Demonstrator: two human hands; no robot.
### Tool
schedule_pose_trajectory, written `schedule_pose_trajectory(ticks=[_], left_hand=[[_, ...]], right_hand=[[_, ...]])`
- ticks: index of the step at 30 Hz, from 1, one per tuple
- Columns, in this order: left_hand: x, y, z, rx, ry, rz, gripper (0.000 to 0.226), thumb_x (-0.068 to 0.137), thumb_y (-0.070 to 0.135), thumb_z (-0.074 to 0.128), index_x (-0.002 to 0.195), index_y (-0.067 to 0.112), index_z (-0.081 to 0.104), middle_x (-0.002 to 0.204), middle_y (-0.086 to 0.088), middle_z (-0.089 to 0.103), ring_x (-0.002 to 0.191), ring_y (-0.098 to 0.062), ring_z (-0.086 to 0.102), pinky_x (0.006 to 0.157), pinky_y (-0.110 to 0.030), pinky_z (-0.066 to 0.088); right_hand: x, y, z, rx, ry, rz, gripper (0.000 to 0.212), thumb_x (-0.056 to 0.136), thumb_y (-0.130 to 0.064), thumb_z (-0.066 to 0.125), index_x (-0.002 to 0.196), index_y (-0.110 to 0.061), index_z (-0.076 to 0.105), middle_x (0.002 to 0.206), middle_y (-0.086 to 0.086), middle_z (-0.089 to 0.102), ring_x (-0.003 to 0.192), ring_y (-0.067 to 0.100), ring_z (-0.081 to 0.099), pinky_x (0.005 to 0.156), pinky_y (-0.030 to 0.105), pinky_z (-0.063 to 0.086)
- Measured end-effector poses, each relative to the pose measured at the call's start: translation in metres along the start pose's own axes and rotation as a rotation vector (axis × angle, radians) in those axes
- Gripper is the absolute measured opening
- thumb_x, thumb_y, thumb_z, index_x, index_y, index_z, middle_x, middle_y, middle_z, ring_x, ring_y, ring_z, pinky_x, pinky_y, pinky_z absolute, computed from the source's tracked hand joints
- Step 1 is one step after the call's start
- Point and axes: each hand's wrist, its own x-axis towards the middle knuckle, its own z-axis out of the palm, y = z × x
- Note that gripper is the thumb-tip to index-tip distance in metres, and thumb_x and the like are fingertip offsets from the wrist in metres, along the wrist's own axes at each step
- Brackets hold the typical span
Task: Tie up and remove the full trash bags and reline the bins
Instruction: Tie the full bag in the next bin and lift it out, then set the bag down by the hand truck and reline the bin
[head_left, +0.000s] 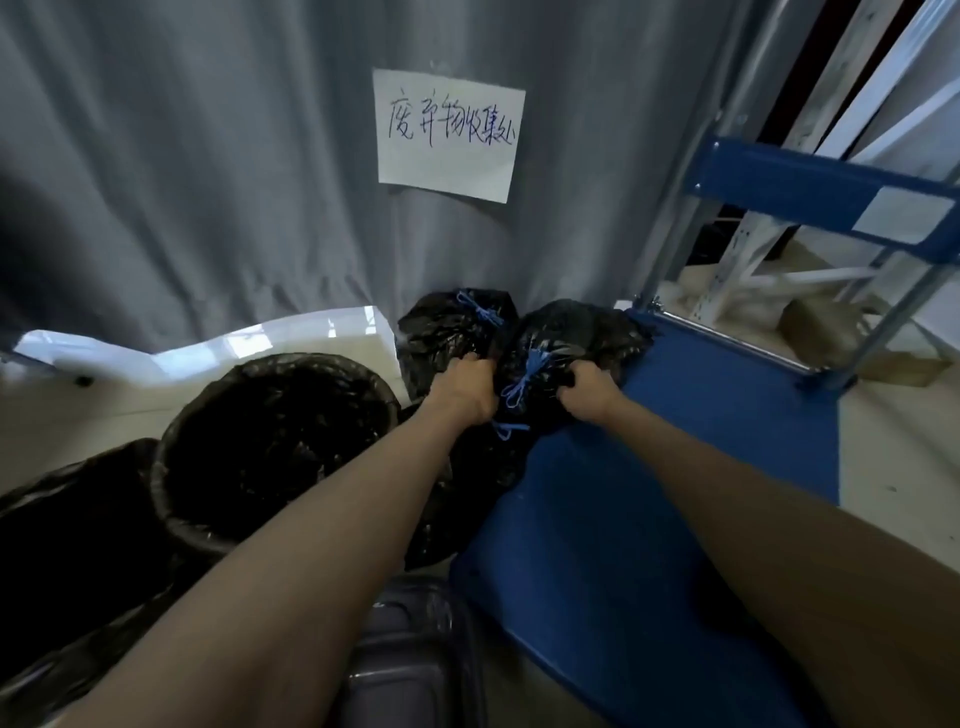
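Note:
A full black trash bag (571, 332), tied with a blue drawstring (527, 376), sits at the far edge of a blue cart platform (675, 467). My left hand (465, 389) and my right hand (589, 389) both grip it from either side, fingers curled into the plastic. A second tied black bag (447, 327) with a blue drawstring stands just behind it against the curtain. A third tied bag (478, 467) lies below my left wrist. To the left stands a round bin (270, 441) lined with a black bag, open and dark inside.
A grey curtain (208, 182) with a handwritten paper sign (449, 132) closes off the back. Metal shelving (779, 249) rises at the right behind the cart handle. Another black-lined bin (67, 530) sits at the far left. A grey object (415, 660) lies near my feet.

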Motion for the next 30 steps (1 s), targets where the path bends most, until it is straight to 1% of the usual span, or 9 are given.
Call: schedule_pose_trajectory(ticks=[2, 5, 9, 13, 17, 21, 25, 28, 30], left_hand=[[-0.003, 0.007, 0.001, 0.009, -0.037, 0.034, 0.059, 0.092, 0.032, 0.059, 0.145, 0.017, 0.039, 0.141, -0.011, 0.043, 0.13, -0.036, 0.043, 0.105, -0.052, 0.041], [-0.015, 0.016, -0.003, 0.029, 0.026, 0.043, 0.068, 0.091, 0.034, 0.06, 0.151, 0.019, 0.029, 0.145, -0.011, 0.041, 0.132, -0.035, 0.042, 0.105, -0.051, 0.041], [-0.04, 0.031, -0.02, 0.036, 0.063, 0.052, 0.073, 0.09, 0.035, 0.061, 0.152, 0.02, 0.026, 0.148, -0.011, 0.039, 0.133, -0.035, 0.042, 0.107, -0.05, 0.04], [-0.071, 0.061, -0.04, 0.055, 0.088, 0.099, 0.068, 0.09, 0.033, 0.061, 0.149, 0.018, 0.031, 0.147, -0.011, 0.04, 0.131, -0.034, 0.043, 0.106, -0.05, 0.04], [-0.1, 0.102, -0.043, 0.092, 0.089, 0.177, 0.064, 0.092, 0.034, 0.06, 0.148, 0.016, 0.034, 0.145, -0.012, 0.04, 0.131, -0.034, 0.043, 0.103, -0.049, 0.041], [-0.12, 0.145, -0.016, 0.081, 0.038, 0.252, 0.058, 0.094, 0.033, 0.058, 0.145, 0.016, 0.039, 0.144, -0.011, 0.041, 0.13, -0.033, 0.043, 0.103, -0.047, 0.041], [-0.129, 0.182, 0.034, 0.046, -0.053, 0.28, 0.055, 0.093, 0.033, 0.058, 0.143, 0.017, 0.042, 0.144, -0.01, 0.043, 0.131, -0.031, 0.044, 0.106, -0.044, 0.039], [-0.132, 0.203, 0.077, -0.022, -0.172, 0.317, 0.057, 0.093, 0.03, 0.059, 0.145, 0.018, 0.039, 0.145, -0.011, 0.044, 0.131, -0.031, 0.045, 0.106, -0.043, 0.04], [-0.135, 0.213, 0.105, -0.102, -0.249, 0.332, 0.059, 0.092, 0.027, 0.06, 0.145, 0.02, 0.038, 0.144, -0.012, 0.046, 0.13, -0.032, 0.047, 0.104, -0.044, 0.042]], right_hand=[[-0.007, -0.005, 0.0, -0.062, 0.077, -0.001, 0.026, 0.095, -0.01, 0.053, 0.117, 0.002, 0.054, 0.115, 0.016, 0.056, 0.104, 0.033, 0.054, 0.088, 0.035, 0.045], [-0.021, -0.01, -0.003, -0.137, 0.204, -0.023, 0.036, 0.092, -0.011, 0.055, 0.126, -0.004, 0.048, 0.131, 0.017, 0.049, 0.117, 0.038, 0.05, 0.096, 0.043, 0.044], [-0.055, -0.008, -0.016, -0.154, 0.183, -0.008, 0.048, 0.093, -0.015, 0.057, 0.137, -0.012, 0.04, 0.14, 0.013, 0.041, 0.126, 0.036, 0.044, 0.102, 0.045, 0.04], [-0.098, -0.001, -0.037, -0.164, 0.165, -0.041, 0.047, 0.093, -0.018, 0.058, 0.137, -0.018, 0.041, 0.14, 0.009, 0.041, 0.126, 0.032, 0.043, 0.101, 0.043, 0.039], [-0.143, 0.021, -0.058, -0.213, 0.17, -0.065, 0.043, 0.092, -0.02, 0.059, 0.133, -0.017, 0.046, 0.137, 0.011, 0.044, 0.124, 0.031, 0.045, 0.098, 0.04, 0.039], [-0.175, 0.074, -0.075, -0.231, 0.163, 0.012, 0.038, 0.093, -0.022, 0.059, 0.128, -0.017, 0.048, 0.136, 0.01, 0.046, 0.12, 0.03, 0.049, 0.094, 0.04, 0.043], [-0.198, 0.136, -0.086, -0.276, 0.132, 0.142, 0.035, 0.094, -0.023, 0.058, 0.126, -0.014, 0.048, 0.131, 0.014, 0.047, 0.113, 0.033, 0.051, 0.088, 0.039, 0.045], [-0.208, 0.177, -0.084, -0.294, 0.113, 0.209, 0.037, 0.093, -0.023, 0.059, 0.125, -0.011, 0.047, 0.131, 0.017, 0.045, 0.113, 0.035, 0.05, 0.091, 0.041, 0.047], [-0.213, 0.199, -0.079, -0.31, 0.118, 0.267, 0.044, 0.093, -0.024, 0.061, 0.131, -0.011, 0.043, 0.137, 0.019, 0.038, 0.12, 0.039, 0.045, 0.097, 0.046, 0.045]])
